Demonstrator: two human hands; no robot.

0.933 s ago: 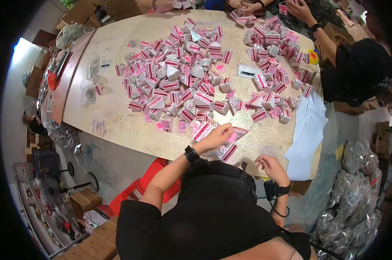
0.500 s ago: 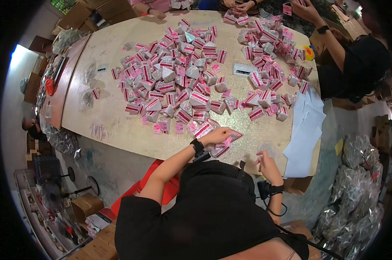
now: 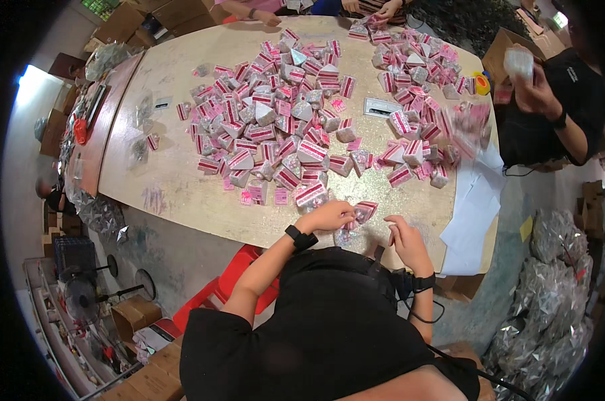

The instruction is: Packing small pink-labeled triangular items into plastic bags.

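Note:
My left hand (image 3: 331, 217) is closed on a small wedge-shaped pink and white pack (image 3: 365, 212), shaped like a cake slice in clear wrapping, near the table's front edge. Some clear plastic with pink bits (image 3: 346, 236) lies just below those fingers. My right hand (image 3: 409, 247) is a little to the right, its fingers apart and slightly bent, nothing visible in them. Another wedge pack (image 3: 311, 194) sits just beyond my left hand. Past it spreads a large heap of similar packs (image 3: 262, 113), with a second heap (image 3: 413, 63) to its right.
White paper sheets (image 3: 473, 214) hang over the table's right edge. A co-worker's hand (image 3: 540, 93) at the right holds a wrapped pack; other people's hands are at the far edge. A red stool (image 3: 239, 274) stands left of me, and bundles of silvery plastic (image 3: 550, 294) stand on the right.
The pack at my left hand is now tilted up by the fingers. My right hand has moved slightly left and up, toward it. The co-worker's hand has come down with a pack.

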